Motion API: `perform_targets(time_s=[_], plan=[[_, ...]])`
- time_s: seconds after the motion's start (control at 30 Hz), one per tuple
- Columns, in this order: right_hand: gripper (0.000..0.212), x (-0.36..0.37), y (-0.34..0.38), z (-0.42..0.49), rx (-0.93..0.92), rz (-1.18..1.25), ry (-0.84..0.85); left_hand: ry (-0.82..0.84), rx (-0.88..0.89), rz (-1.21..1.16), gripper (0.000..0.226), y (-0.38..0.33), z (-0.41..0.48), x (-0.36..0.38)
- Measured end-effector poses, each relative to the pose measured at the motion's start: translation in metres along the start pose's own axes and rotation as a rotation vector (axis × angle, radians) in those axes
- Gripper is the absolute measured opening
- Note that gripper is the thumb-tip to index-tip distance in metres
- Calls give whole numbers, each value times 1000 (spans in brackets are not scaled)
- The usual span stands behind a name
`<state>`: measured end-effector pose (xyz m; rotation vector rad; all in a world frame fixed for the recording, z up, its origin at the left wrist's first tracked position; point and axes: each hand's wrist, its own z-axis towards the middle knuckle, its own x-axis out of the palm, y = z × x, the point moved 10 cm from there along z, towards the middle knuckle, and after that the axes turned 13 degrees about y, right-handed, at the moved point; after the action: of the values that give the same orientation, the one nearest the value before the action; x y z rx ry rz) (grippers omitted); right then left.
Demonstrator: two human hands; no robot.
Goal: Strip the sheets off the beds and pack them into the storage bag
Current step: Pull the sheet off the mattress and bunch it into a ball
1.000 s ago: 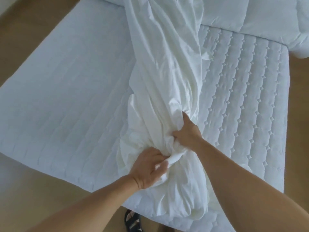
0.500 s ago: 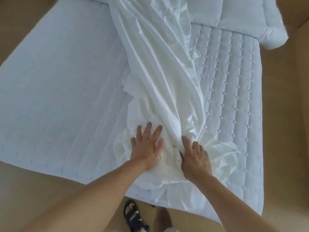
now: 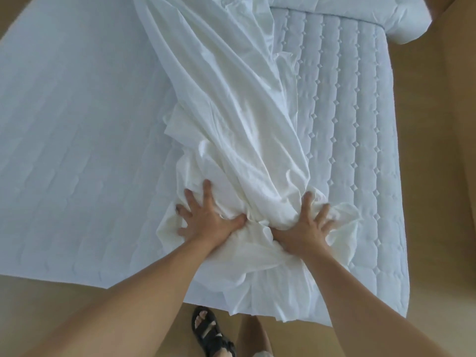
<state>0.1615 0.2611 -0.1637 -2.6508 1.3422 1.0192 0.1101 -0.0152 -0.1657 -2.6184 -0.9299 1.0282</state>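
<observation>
Left hand: flat on the sheet, fingers spread toward 12 o'clock, pinching nothing.
Sheet: off the mattress, gathered into a long rope from 12 to 6 o'clock, its bunched end under both palms.
Right hand: fingers splayed toward 1 o'clock, pressing the cloth.
Progress: stripping looks done on this bed; bundling and bagging remain, no storage bag in view.

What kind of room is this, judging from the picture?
Most likely a bedroom. A quilted mattress lies on a tan floor, a loose white sheet is bunched on it under both hands, and a duvet lies at the far end.
</observation>
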Motion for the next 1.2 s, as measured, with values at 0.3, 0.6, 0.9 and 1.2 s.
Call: perform_targets(time_s=[0.3,0.6,0.9,1.2], plan=[[86,-13,65,-16,-368,641,76,98,345,-452,108,-66,-22,-17],[60,-129,196,-62,-839,778,-225,-504,820,-465,70,-169,-66,-184],[65,-6,93,-12,-394,526,-4,-189,332,-391,57,-43,-18,-48],[55,-26,116,-8,-395,386,131,-477,636,430,71,-162,-30,-111]])
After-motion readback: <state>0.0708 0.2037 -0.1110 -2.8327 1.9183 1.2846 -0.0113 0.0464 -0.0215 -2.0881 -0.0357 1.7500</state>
